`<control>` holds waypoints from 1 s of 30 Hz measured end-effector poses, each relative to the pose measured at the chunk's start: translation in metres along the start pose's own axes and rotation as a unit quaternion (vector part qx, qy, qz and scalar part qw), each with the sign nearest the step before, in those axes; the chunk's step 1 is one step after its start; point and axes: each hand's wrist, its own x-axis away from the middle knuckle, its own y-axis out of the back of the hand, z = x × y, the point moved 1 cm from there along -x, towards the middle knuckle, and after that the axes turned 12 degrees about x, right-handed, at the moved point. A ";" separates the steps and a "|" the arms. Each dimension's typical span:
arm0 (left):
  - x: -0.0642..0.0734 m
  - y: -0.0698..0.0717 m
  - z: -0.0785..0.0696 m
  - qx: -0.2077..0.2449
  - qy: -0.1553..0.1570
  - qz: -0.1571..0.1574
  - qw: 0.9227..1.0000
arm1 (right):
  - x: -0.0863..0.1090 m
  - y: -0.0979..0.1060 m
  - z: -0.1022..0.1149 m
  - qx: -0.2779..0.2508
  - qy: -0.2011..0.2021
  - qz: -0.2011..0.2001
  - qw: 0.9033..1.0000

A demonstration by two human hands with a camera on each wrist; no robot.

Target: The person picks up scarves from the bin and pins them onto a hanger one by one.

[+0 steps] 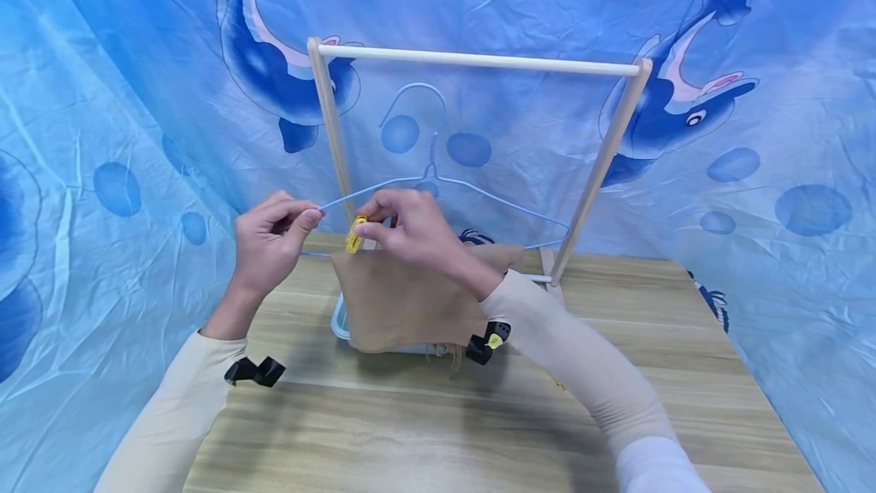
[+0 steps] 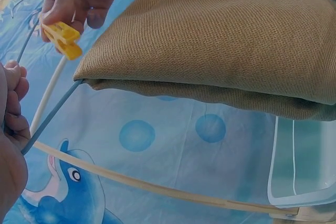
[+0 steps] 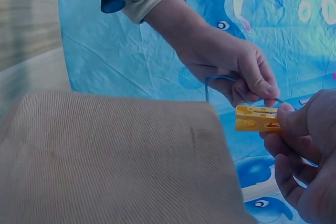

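Note:
My left hand (image 1: 270, 242) pinches the left end of a blue wire hanger (image 1: 433, 151), whose hook points up. A brown woven cloth (image 1: 411, 303) hangs folded over the hanger's lower bar. Between thumb and fingers, my right hand (image 1: 414, 227) pinches a yellow clothespin (image 1: 355, 236), just above the cloth's upper left corner. In the right wrist view the clothespin (image 3: 256, 119) is apart from the cloth (image 3: 121, 156), beside its corner. The left wrist view shows the hanger's bar (image 2: 55, 114) entering the fold.
A wooden rack with a white top rod (image 1: 479, 60) stands behind the hanger. Under the cloth is a light blue plastic basket (image 1: 339, 318), mostly hidden. A small yellow item (image 1: 554, 380) shows beside the right forearm on the wood-grain table (image 1: 383, 432). Dolphin-printed curtains surround the table.

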 end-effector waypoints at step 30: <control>0.002 -0.005 0.001 0.008 -0.001 0.003 1.000 | -0.012 -0.022 -0.002 0.019 -0.009 0.096 0.995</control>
